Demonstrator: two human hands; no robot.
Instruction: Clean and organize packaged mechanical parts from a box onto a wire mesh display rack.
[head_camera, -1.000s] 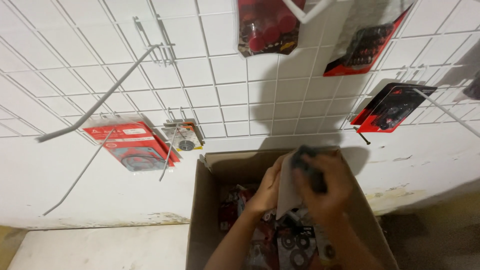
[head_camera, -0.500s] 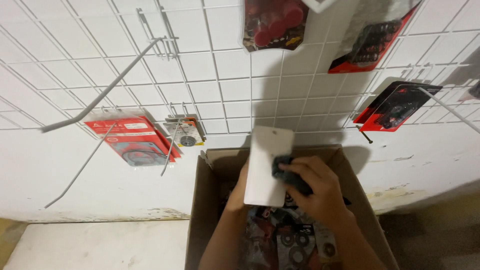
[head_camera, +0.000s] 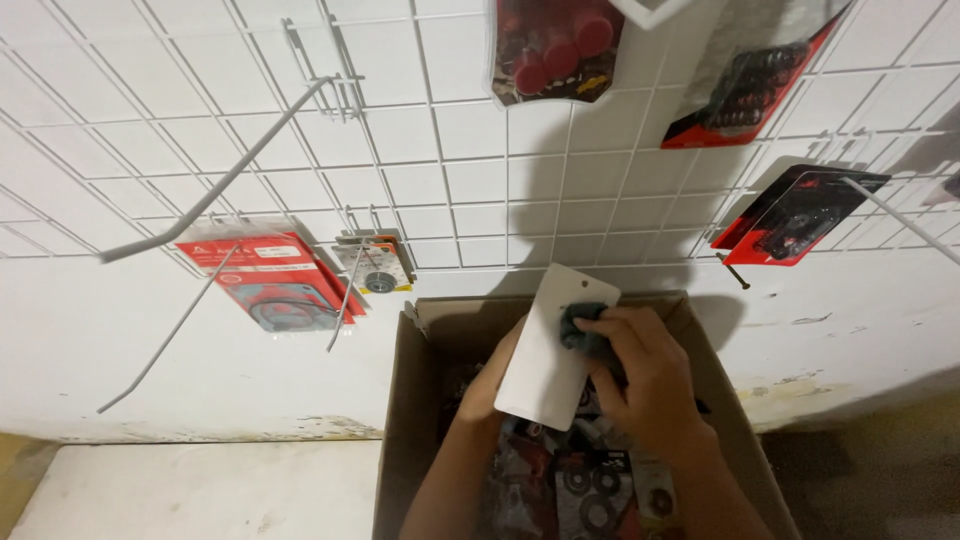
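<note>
A white blister card (head_camera: 552, 345) sits above the open cardboard box (head_camera: 400, 420), its blank back up — left hand (head_camera: 492, 385) gripping its edge, right hand (head_camera: 645, 375) closed on a dark cloth (head_camera: 583, 332) pressed to it. More packs remain inside; wall hooks (head_camera: 215, 190) stand bare.

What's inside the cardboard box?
The cardboard box holds packaged parts, dark rings on red-and-black cards. The hands and white card cover its far end.

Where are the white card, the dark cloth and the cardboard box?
white card (head_camera: 548, 360), head view, on the middle of its blank back face.
dark cloth (head_camera: 580, 328), head view, on the bunched part above the right hand's fingers.
cardboard box (head_camera: 410, 420), head view, on its left wall.
</note>
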